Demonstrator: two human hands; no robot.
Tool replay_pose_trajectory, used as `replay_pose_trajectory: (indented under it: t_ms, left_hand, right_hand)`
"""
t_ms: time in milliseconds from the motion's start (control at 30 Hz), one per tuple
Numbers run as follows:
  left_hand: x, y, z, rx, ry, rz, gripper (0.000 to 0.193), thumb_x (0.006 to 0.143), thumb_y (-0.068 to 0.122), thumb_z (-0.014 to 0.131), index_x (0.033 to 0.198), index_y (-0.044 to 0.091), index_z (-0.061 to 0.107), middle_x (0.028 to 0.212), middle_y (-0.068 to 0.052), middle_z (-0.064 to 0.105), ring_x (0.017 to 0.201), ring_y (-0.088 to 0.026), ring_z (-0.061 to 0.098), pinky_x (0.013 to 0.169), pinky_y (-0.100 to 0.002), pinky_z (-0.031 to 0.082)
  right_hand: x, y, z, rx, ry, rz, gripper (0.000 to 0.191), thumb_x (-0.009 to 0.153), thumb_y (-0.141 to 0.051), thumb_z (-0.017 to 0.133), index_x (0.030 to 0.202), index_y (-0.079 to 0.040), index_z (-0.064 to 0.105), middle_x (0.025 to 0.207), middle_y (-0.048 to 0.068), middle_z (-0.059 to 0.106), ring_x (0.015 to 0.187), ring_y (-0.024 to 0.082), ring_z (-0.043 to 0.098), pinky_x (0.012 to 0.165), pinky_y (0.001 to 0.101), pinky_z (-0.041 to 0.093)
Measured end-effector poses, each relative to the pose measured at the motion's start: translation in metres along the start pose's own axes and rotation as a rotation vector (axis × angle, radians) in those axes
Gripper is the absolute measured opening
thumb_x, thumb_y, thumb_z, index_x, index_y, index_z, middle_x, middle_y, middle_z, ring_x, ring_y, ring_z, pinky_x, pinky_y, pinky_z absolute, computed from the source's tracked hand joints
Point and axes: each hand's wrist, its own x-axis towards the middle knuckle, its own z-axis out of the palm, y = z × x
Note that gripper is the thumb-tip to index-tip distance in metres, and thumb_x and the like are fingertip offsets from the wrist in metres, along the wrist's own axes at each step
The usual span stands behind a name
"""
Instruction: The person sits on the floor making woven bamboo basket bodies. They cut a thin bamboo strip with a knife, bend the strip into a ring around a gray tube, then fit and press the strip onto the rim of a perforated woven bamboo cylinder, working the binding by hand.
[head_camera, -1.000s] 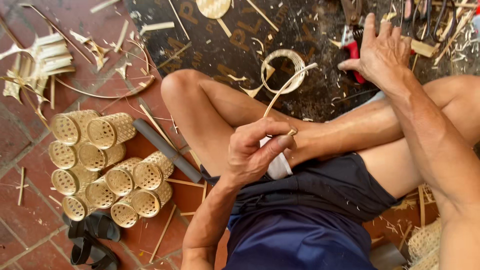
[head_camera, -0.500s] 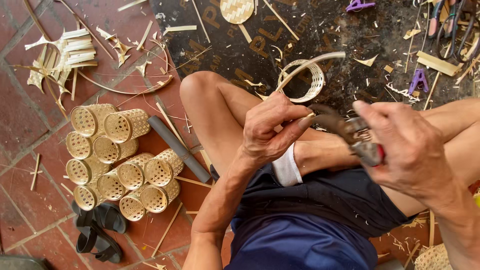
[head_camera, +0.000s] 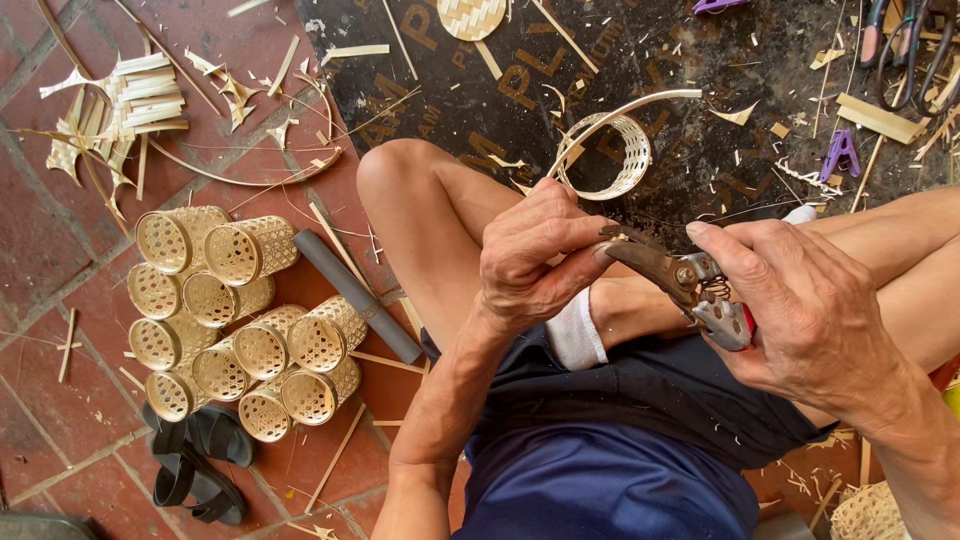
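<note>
Trimming a bamboo strip with shears over the lap.

Left hand (head_camera: 535, 260) pinches the bamboo strip (head_camera: 620, 105), fingers clenched on its near end; the strip curves far-right past a small woven ring (head_camera: 612, 158) on the dark mat (head_camera: 700, 60). Right hand (head_camera: 800, 305) grips the shears (head_camera: 672, 275), whose blades meet the strip at the left fingertips. Woven bamboo cups (head_camera: 235, 325) lie clustered on the brick floor (head_camera: 50, 250), left, beside black sandals (head_camera: 195, 460).

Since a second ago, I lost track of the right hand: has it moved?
Yes. The right hand left the dark mat by the scattered tools and came in over the lap, its grip now on shears beside the left hand.
</note>
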Motion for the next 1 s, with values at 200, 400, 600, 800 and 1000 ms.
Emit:
replay_pose_trajectory:
  t_ms: [200,400,600,800,1000]
  left_hand:
    - [0.002,0.004,0.002,-0.032,-0.002,0.006,0.02,0.089,0.002,0.081,0.106,0.001,0.07,0.078,-0.006,0.057,0.069,-0.021,0.053,0.07,-0.034,0.044]
    - [-0.005,0.001,0.01,-0.005,0.016,0.003,0.015,0.093,0.002,0.08,0.104,0.002,0.071,0.079,-0.005,0.058,0.069,-0.018,0.054,0.071,-0.033,0.047]
    - [-0.014,-0.018,-0.001,-0.264,0.139,-0.185,0.007,0.101,0.006,0.072,0.106,0.002,0.072,0.089,-0.006,0.068,0.077,-0.013,0.061,0.069,-0.028,0.051]
    - [-0.027,-0.025,-0.036,-0.46,0.221,-0.15,0.011,0.105,0.009,0.069,0.111,0.001,0.071,0.095,-0.008,0.068,0.083,-0.014,0.061,0.081,-0.029,0.049]
    - [-0.031,-0.035,-0.044,0.087,0.219,-0.226,0.01,0.107,0.008,0.069,0.113,0.0,0.068,0.098,-0.009,0.068,0.086,-0.019,0.063,0.078,-0.029,0.052]
  right_hand:
    - [0.002,-0.001,-0.006,-0.016,0.013,-0.034,0.074,0.059,-0.008,0.079,0.13,0.001,0.058,0.104,0.017,0.065,0.088,0.035,0.068,0.078,0.0453,0.055]
    - [-0.02,0.024,0.011,0.065,0.065,-0.096,0.054,0.066,-0.004,0.075,0.117,0.002,0.06,0.097,0.015,0.071,0.083,0.033,0.07,0.073,0.0446,0.056]
    - [0.001,0.104,0.053,0.009,0.171,0.296,0.046,0.091,-0.005,0.067,0.136,0.003,0.062,0.102,0.019,0.067,0.089,0.032,0.067,0.078,0.0464,0.056]
    - [0.033,0.198,0.126,-0.294,-0.032,0.487,0.067,0.085,-0.026,0.079,0.138,0.009,0.056,0.111,0.03,0.06,0.097,0.043,0.062,0.078,0.055,0.05]
    - [0.034,0.175,0.121,-0.199,-0.011,0.354,0.05,0.098,-0.036,0.076,0.132,-0.001,0.066,0.107,0.019,0.071,0.095,0.031,0.07,0.079,0.0478,0.055]
